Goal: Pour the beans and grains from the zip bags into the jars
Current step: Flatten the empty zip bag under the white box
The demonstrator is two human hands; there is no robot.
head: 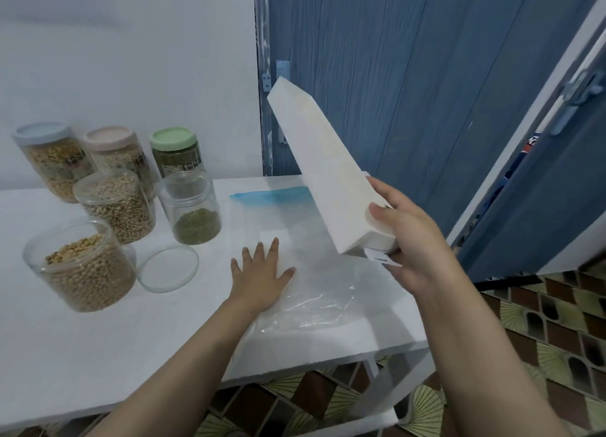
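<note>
Right hand (406,239) grips the near end of a white block (324,174), fingers wrapped round it; block tilted, far end raised toward the blue door (426,75), held above the table; what the block is, cannot tell; a small white tab (382,257) shows under it by the fingers.

Left hand (259,279) flat, fingers spread, palm down on an empty clear zip bag (295,239); bag lies flat on the white table (98,354), blue zip strip (272,194) at its far end, near corner crumpled toward the table's front edge.

Jars at the table's left: three lidded at the back by the wall, blue lid (41,134), pink lid (108,138), green lid (173,138); three open in front: soy jar (88,272) nearly full of pale beans, middle jar (118,207) nearly full of pale beans, mung jar (193,207) with a low layer of green beans; a clear lid (168,267) lies flat between soy jar and left hand.

Bare tabletop in the near left; right edge of the table just under the right hand, tiled floor (541,321) beyond.
</note>
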